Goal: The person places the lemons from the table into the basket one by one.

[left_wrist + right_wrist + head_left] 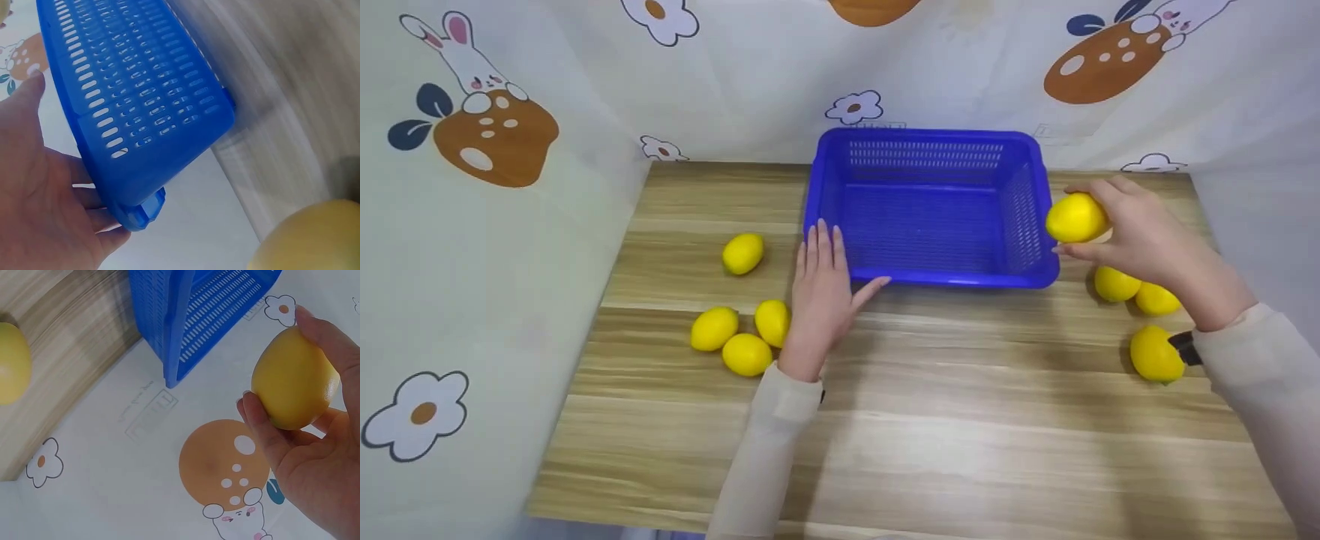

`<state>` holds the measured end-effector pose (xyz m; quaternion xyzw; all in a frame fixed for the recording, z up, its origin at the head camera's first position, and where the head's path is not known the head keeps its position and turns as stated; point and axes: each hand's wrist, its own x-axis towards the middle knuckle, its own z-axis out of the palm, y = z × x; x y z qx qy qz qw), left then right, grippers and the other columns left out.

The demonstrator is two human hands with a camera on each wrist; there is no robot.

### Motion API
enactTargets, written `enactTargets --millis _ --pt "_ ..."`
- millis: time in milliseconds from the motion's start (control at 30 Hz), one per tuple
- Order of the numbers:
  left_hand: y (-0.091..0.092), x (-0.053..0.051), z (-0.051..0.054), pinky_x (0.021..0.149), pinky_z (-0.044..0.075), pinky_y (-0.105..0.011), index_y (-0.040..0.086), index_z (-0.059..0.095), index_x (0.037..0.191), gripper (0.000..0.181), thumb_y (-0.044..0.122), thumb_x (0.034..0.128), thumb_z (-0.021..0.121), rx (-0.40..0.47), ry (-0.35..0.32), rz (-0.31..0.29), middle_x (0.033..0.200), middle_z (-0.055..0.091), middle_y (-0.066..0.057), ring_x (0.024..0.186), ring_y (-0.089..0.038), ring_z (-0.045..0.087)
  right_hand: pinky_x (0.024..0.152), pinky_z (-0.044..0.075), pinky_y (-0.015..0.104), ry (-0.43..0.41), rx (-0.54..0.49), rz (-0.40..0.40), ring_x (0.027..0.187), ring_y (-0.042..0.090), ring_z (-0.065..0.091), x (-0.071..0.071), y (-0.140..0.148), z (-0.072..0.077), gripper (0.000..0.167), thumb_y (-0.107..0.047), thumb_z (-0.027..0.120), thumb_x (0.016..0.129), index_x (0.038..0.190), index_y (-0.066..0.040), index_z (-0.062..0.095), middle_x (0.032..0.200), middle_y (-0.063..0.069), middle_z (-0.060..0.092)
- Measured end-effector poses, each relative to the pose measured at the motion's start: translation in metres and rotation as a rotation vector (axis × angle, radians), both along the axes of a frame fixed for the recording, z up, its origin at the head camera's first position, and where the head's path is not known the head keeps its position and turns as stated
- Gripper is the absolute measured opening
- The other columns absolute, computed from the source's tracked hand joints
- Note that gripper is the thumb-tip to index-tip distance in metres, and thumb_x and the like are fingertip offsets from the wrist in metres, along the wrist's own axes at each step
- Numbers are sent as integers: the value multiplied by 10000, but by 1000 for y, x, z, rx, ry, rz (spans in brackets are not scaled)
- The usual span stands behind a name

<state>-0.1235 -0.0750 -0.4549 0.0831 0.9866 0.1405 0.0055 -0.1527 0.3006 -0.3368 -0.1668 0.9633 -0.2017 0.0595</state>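
We see a blue basket (926, 225) by the back edge of the wooden counter (960, 420). The right hand (1147, 232) holds up a big lemon (1076, 218) near the basket's right rim. Its grip is bent round the fruit, thumb on one side and fingers on the other. The left hand (823, 296) rests at the basket's front left corner; its grip is wide, with straight fingers and the thumb out sideways, just touching the basket. Toward the counter's left edge we find a lone lemon (743, 253), and three bunched lemons (747, 355) nearer the front. Toward the right edge we spot two close lemons (1117, 284) and another lemon (1157, 352) nearer the front.
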Motion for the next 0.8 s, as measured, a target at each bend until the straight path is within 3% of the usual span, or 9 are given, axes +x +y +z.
enactTargets --millis 167,333,600,800 --pt "-5 7 -2 1321 155 -558 24 263 1667 780 551 1111 407 2 32 -37 1727 221 -246 1614 -405 193 957 538 683 -1 5 7 1178 515 548 -3 -3 3 731 -199 863 897 1473 62 497 1465 349 494" --pt "-9 8 -9 1325 138 -551 56 277 1672 680 476 1142 353 -4 19 -60 1730 232 -220 1621 -399 168 933 549 657 6 1 19 1122 481 561 -7 -8 6 728 -199 866 895 1473 50 502 1377 324 550" --pt "-10 10 -16 1320 155 -563 78 323 1663 610 401 1149 387 21 77 -71 1722 269 -206 1618 -399 181 932 533 647 68 -23 58 1093 470 573 -14 -12 11 681 -175 890 869 1417 38 546 1316 295 592" --pt "-9 9 -16 1330 107 -546 101 282 1680 623 414 1148 374 38 38 -64 1741 220 -196 1631 -384 130 962 524 655 56 -17 56 1126 474 565 -19 -15 17 677 -188 890 870 1413 28 547 1332 291 588"
